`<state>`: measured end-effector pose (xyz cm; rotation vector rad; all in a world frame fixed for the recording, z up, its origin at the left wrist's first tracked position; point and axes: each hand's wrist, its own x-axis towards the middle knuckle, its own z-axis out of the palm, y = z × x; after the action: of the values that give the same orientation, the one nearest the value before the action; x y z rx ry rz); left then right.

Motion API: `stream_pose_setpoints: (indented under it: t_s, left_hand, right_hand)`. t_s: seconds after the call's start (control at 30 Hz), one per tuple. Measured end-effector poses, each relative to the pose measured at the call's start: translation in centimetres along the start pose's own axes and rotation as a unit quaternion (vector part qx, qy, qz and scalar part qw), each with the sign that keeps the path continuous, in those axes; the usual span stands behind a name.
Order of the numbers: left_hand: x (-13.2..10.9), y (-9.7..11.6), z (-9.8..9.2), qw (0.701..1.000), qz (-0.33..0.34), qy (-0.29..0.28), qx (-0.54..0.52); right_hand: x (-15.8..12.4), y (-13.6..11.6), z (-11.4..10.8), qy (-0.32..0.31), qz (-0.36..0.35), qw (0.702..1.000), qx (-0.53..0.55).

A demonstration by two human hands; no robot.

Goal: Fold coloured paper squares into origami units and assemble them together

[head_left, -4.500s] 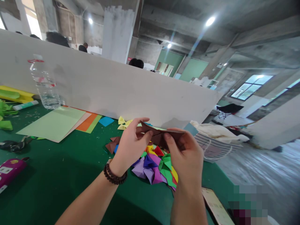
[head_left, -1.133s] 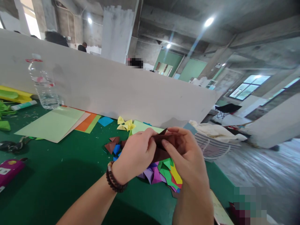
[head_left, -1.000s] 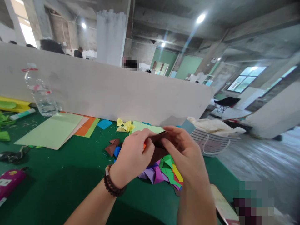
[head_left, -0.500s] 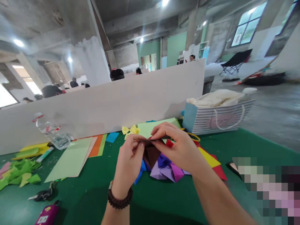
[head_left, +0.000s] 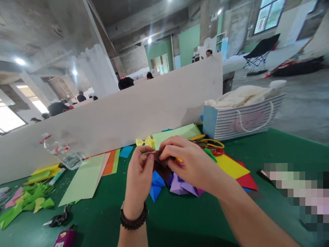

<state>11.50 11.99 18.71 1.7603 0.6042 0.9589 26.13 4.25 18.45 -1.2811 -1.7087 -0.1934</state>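
A brown piece of folded paper (head_left: 161, 168) is held up between both hands over the green table. My left hand (head_left: 141, 171) pinches its left edge between thumb and fingers. On the right side, my right hand (head_left: 182, 157) has its fingers bent over the paper's top edge, hiding part of it. Just beneath and behind lie a blue folded paper piece (head_left: 156, 185) and purple folded paper pieces (head_left: 180, 187). Yellow folded pieces (head_left: 147, 141) sit beyond the hands.
Light green sheets (head_left: 82, 178) lie left, near a tilted water bottle (head_left: 63, 152) and green paper scraps (head_left: 33, 197). A yellow sheet (head_left: 231, 165), red-handled scissors (head_left: 213, 149) and a striped paper bag (head_left: 246, 118) are right. A white partition (head_left: 144, 109) stands behind.
My right hand has shifted slightly left along the brown paper, its fingers now curled more over the top edge. The camera view has tilted a little.
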Motion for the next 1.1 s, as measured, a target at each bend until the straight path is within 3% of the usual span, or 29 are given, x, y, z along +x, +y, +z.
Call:
stream_pose_setpoints:
  t_s: [0.13, 0.33, 0.47, 0.67, 0.9, 1.1]
  left_hand:
    - [0.2, -0.4, -0.5, 0.995, 0.044, 0.035, 0.086]
    - [-0.1, -0.2, -0.1, 0.967, 0.139, 0.033, 0.212]
    - [-0.2, 0.0, 0.4, 0.954, 0.162, 0.028, 0.249]
    - [-0.5, 0.0, 1.2, 0.959, 0.171, 0.019, 0.226]
    - [-0.2, -0.5, 1.6, 0.972, 0.148, 0.047, 0.176]
    - [-0.1, -0.4, 1.2, 0.981, 0.134, 0.035, 0.134]
  right_hand:
    - [-0.3, 0.0, -1.2, -0.072, 0.027, 0.995, 0.069]
    - [0.1, 0.4, -1.0, -0.015, 0.109, 0.994, 0.018]
    - [0.5, 0.4, -0.2, -0.029, 0.111, 0.993, -0.035]
    - [0.3, 0.5, 0.1, -0.019, 0.104, 0.991, -0.078]
    - [0.6, 0.3, 0.9, 0.018, 0.136, 0.989, -0.048]
    - [0.4, 0.3, 0.6, 0.016, 0.132, 0.991, -0.016]
